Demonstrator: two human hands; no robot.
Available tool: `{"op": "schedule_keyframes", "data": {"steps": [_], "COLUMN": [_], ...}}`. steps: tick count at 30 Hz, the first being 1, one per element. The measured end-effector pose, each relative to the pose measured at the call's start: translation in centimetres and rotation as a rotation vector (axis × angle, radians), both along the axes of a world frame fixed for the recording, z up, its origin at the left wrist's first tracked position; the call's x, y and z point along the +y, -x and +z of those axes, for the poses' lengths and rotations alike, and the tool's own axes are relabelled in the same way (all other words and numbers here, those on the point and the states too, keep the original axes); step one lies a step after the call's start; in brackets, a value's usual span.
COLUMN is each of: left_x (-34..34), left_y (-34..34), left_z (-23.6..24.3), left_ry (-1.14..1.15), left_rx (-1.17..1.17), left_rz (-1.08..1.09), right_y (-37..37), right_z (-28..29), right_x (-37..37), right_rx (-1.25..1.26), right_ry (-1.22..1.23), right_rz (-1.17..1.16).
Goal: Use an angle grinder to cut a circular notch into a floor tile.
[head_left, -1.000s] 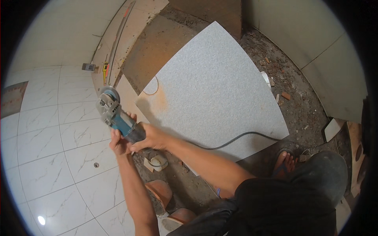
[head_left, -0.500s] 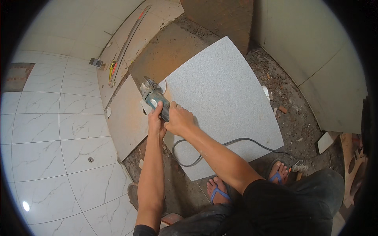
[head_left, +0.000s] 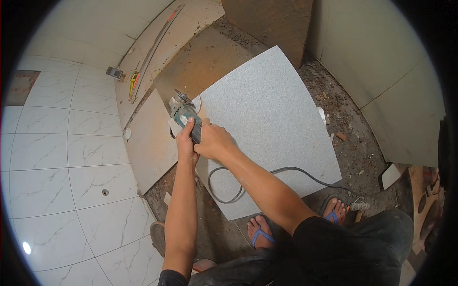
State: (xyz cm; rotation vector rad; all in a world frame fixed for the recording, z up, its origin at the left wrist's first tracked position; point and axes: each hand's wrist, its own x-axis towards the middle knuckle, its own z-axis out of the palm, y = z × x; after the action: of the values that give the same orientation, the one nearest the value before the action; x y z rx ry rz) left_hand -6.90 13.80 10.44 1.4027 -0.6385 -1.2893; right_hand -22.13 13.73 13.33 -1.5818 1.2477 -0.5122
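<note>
Both my hands grip a teal and black angle grinder point(head_left: 182, 113) over the left edge of a large speckled light-grey tile point(head_left: 267, 109). My left hand point(head_left: 186, 140) is closed round the body with its thumb on top; my right hand point(head_left: 214, 139) is closed round the rear of it. The grinder's disc point(head_left: 183, 97) is beside a small round cut point(head_left: 197, 104) in the tile's edge; whether they touch I cannot tell. A black power cord point(head_left: 296, 171) loops across the tile toward the right.
My sandalled feet point(head_left: 257, 228) stand below the tile. A metal straightedge point(head_left: 157, 43) and yellow level point(head_left: 133, 83) lie at the back left, near marbled white floor tiles point(head_left: 43, 186). Bare walls, a brown board point(head_left: 267, 24) and rubble point(head_left: 334, 95) surround the work.
Both hands have carried the grinder rightward from over the left side onto the tile's edge by the round cut. The cord now loops on the tile and both feet show.
</note>
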Motion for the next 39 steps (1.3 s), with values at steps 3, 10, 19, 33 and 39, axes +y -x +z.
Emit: {"op": "schedule_keyframes", "data": {"steps": [3,10,19,33,39], "left_x": [0.1,0.4,0.6,0.7,-0.8], "left_y": [1.1,1.7,1.9,2.0,1.5], "left_z": [0.4,1.4,1.6,1.9,2.3], "left_ry": [0.007,0.009,-0.013,-0.014,-0.011], "left_rx": [-0.012,0.01,0.009,0.059,0.151], "left_rz": [0.052,0.072,0.051,0.088,0.054], "right_y": [0.2,0.3,0.5,1.2,0.2], "right_z": [0.0,0.8,0.7,2.6,2.7], "right_x": [0.0,0.2,0.5,0.7,-0.8], "right_rx": [0.014,0.007,0.022,0.064,0.082], "right_ry": [-0.01,-0.028,-0.035,-0.083,-0.045], "right_rz": [-0.007,-0.003,-0.001,0.035,0.0]}}
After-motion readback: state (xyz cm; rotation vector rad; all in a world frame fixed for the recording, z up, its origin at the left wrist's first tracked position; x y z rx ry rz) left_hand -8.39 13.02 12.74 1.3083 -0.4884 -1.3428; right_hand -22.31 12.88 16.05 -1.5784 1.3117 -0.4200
